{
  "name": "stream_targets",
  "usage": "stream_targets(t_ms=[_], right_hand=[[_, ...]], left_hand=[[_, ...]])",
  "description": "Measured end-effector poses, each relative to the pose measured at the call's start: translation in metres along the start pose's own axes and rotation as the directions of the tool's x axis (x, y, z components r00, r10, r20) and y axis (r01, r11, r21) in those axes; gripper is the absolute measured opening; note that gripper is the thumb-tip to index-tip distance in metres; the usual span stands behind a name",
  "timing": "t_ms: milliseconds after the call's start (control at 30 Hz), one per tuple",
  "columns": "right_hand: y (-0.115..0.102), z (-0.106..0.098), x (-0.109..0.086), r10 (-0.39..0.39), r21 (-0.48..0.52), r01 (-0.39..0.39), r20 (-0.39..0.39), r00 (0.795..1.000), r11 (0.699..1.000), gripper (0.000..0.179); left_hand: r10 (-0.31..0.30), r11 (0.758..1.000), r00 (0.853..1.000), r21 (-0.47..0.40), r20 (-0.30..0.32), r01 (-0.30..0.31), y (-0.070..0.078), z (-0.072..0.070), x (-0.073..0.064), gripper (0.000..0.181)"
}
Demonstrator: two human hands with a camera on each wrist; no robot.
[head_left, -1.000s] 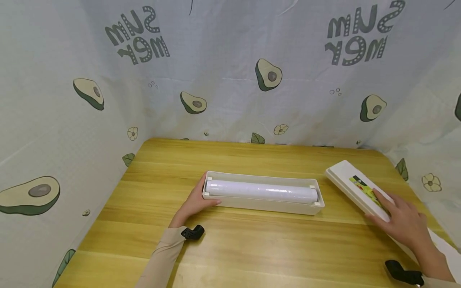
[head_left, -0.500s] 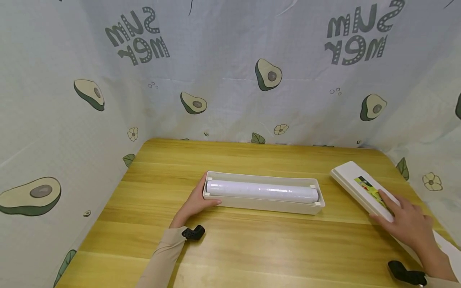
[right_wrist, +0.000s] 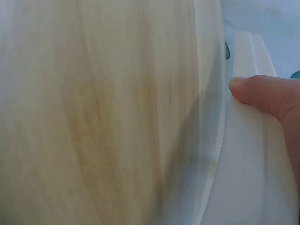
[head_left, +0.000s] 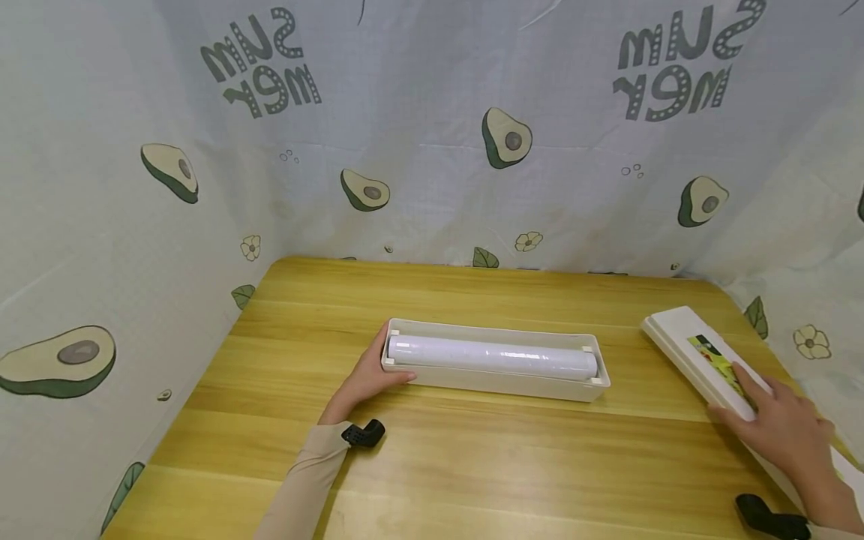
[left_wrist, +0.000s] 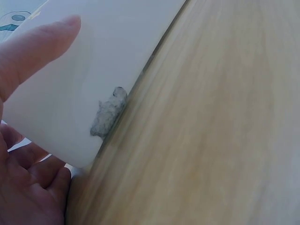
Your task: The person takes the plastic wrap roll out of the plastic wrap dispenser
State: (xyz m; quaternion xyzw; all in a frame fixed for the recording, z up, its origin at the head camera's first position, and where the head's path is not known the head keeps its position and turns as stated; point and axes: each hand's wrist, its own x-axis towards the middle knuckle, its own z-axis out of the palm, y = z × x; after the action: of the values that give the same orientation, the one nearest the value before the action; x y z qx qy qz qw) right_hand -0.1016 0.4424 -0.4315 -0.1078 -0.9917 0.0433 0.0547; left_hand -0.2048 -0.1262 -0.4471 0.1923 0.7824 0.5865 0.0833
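A long white box (head_left: 499,381) lies on the wooden table in the head view, its top uncovered. Inside rests a roll of clear film (head_left: 493,355), held between white end supports. My left hand (head_left: 364,376) grips the box's left end, with the thumb on the front wall and the other fingers mostly hidden behind the end. In the left wrist view, a patch of grey residue (left_wrist: 110,112) shows low on the box wall. At the right, my right hand (head_left: 783,431) holds a long white lid (head_left: 683,330) with a yellow-green label; the right wrist view shows the thumb along its side.
The wooden table (head_left: 506,465) ends at the back and left against a hanging cloth (head_left: 432,150) printed with avocados. Part of the lid reaches past the table's right edge, near the right side of the cloth. A black wrist-camera mount (head_left: 364,433) sits on the left cuff.
My right hand has moved a little to the right and nearer, carrying the lid away from the box. My left hand and the box stay where they were.
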Motion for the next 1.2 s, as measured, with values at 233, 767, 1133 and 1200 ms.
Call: stream_targets(t_ms=[233, 767, 1133, 1200], right_hand=[[0.004, 0.002, -0.001, 0.054, -0.012, -0.053, 0.03, 0.998, 0.998, 0.102], [0.024, 0.009, 0.002, 0.175, -0.004, -0.175, 0.068, 0.982, 0.985, 0.103], [0.031, 0.011, 0.003, 0.241, 0.002, -0.242, 0.088, 0.967, 0.97, 0.102], [0.032, 0.01, 0.002, 0.252, -0.017, -0.251, 0.098, 0.963, 0.968, 0.102]], left_hand=[[0.01, 1.0, 1.0, 0.002, -0.008, -0.01, -0.01, 0.0, 0.003, 0.099], [0.023, 1.0, 1.0, -0.013, 0.007, -0.023, 0.001, 0.001, 0.001, 0.095], [0.021, 1.0, 1.0, -0.011, 0.006, -0.021, 0.002, 0.0, 0.001, 0.095], [0.021, 1.0, 1.0, -0.011, 0.005, -0.021, 0.002, 0.0, 0.001, 0.095]])
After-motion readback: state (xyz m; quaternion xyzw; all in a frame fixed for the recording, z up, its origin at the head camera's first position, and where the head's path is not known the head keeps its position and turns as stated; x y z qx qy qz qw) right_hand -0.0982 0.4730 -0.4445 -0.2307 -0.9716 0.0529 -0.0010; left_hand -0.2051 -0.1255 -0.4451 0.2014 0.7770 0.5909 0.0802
